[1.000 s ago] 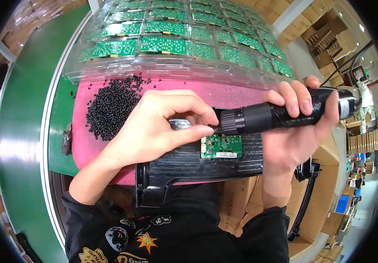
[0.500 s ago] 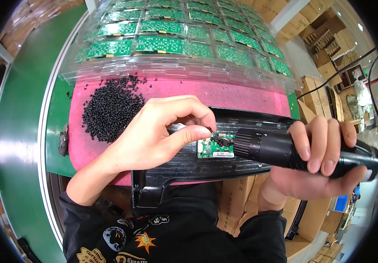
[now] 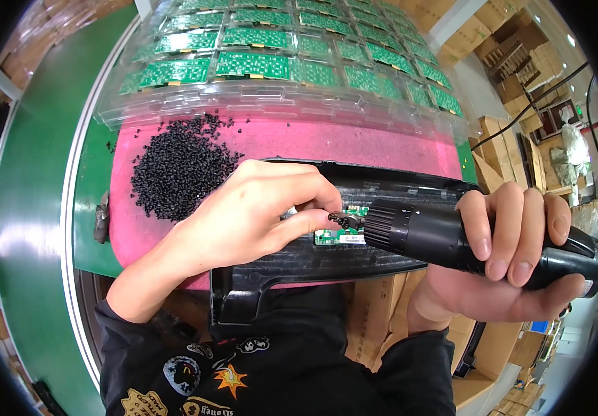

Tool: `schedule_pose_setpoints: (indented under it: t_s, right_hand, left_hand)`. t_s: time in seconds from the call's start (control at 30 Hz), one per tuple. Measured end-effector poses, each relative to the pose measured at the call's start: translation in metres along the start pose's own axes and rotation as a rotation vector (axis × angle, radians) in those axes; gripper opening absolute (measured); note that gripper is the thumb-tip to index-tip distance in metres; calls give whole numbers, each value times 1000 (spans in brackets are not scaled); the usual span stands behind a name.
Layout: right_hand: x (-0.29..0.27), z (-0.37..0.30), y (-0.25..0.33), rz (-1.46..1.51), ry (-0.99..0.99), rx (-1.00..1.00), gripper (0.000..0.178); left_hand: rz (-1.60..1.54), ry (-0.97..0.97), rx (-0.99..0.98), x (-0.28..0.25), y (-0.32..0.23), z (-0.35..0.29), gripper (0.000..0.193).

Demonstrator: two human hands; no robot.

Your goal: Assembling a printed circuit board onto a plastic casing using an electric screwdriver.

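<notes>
Fingers (image 3: 313, 208) now pinch screwdriver (image 3: 451, 239) tip.

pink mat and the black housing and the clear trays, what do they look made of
Pink mat: looks like soft foam or rubber, matte, no glare. Black housing: probably moulded plastic, with ribbed grooves and a dull sheen. Clear trays: thin formed plastic, see-through with bright highlights along the pocket edges, green circuit boards showing through.

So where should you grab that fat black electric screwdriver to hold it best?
Around its thick round body, behind the ribbed collar, coming from the right side. The fat black electric screwdriver lies sideways with its tip pointing left at the small green circuit board, and the right hand wraps that wide middle, keeping fingers away from the tip.
</notes>
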State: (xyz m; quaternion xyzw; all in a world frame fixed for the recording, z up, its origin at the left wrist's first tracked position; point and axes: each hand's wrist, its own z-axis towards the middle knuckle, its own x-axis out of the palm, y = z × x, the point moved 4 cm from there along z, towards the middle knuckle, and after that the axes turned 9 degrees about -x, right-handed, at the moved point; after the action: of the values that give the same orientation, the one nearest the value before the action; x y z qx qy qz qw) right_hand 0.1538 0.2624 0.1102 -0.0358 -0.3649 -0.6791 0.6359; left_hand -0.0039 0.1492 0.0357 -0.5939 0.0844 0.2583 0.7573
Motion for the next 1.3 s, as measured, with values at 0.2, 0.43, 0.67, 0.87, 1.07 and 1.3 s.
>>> schedule_pose_setpoints:
  t_s: [0.2, 0.43, 0.67, 0.87, 1.07, 1.3]
  right_hand:
    - [-5, -3, -10, -62, 77, 89, 41]
    - [-18, -2, 5, -95, 145, 149, 40]
    - [-71, -2, -4, -289, 48, 196, 38]
    - [-87, -10, -11, -370, 0, 225, 39]
    - [-89, -10, -13, -368, 3, 217, 39]
    - [-85, -9, -14, -399, 39, 229, 41]
  left_hand:
    - [182, -36, 177, 9, 4, -1, 23]
    - [228, -63, 118, 16, 0, 0, 23]
    - [386, 40, 22, 22, 14, 0, 28]
    - [462, 113, 53, 26, 16, 0, 25]
    - [487, 127, 49, 29, 17, -1, 26]
    - [506, 130, 46, 29, 18, -2, 27]
